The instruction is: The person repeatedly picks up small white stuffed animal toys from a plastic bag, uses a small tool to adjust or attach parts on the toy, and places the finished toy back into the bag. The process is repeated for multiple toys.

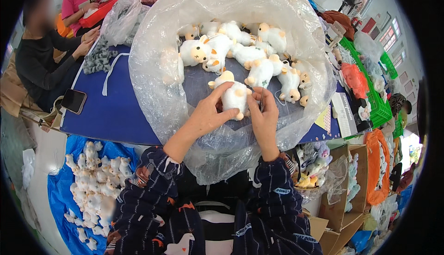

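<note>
A small white plush animal (234,98) with peach-coloured ears and feet lies at the near middle of a large clear plastic bag, its face out of sight. My left hand (210,112) grips it from the left, thumb and fingers round its body. My right hand (264,118) is closed at its right side, fingertips against the toy, with a thin dark tool (262,96) showing between the fingers; its exact kind is too small to tell. Beyond them several similar white plush animals (219,46) are heaped in an arc, some with thin white loops.
The clear plastic bag (152,81) spreads over a blue table (111,116). A phone (74,102) and grey fluffy pieces (98,60) lie on the left, near a seated person (39,65). More white plush toys (95,176) fill a blue sack below. Green crates (365,81) and a cardboard box (340,199) stand right.
</note>
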Demonstrator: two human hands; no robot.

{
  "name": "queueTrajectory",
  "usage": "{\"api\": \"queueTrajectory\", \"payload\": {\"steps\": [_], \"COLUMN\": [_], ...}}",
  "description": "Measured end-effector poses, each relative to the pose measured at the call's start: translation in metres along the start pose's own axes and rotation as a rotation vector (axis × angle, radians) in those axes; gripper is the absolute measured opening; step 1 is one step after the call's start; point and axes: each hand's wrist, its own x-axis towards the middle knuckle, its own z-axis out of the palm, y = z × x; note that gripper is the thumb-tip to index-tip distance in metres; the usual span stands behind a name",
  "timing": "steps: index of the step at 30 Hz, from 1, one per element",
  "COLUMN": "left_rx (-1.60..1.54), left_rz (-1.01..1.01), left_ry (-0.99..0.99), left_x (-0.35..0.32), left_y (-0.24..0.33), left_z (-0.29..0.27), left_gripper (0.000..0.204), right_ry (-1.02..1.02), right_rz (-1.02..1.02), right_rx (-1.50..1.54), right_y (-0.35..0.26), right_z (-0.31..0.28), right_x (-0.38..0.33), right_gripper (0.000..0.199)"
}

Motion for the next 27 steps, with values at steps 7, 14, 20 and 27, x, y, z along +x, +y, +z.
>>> {"api": "queueTrajectory", "payload": {"steps": [7,14,20,27], "left_rx": [0.190,0.532,0.791,0.557], "left_rz": [-0.048,0.380,0.598,0.639], "left_ry": [0.033,0.341,0.398,0.460], "left_x": [-0.001,-0.009,-0.004,0.001], "left_y": [0.009,0.005,0.014,0.001], "left_z": [0.003,0.016,0.020,0.018], "left_gripper": [0.066,0.053,0.035,0.018], "right_ry": [-0.096,-0.264,-0.241,-0.230], "right_rz": [-0.337,0.274,0.056,-0.162], "right_rx": [-0.488,0.180,0.052,-0.206], "right_y": [-0.014,-0.017,-0.013,-0.024], "right_z": [0.001,-0.014,-0.006,-0.008], "right_x": [-0.003,-0.003,-0.009,-0.010], "right_gripper": [0.016,0.011,0.010,0.024]}}
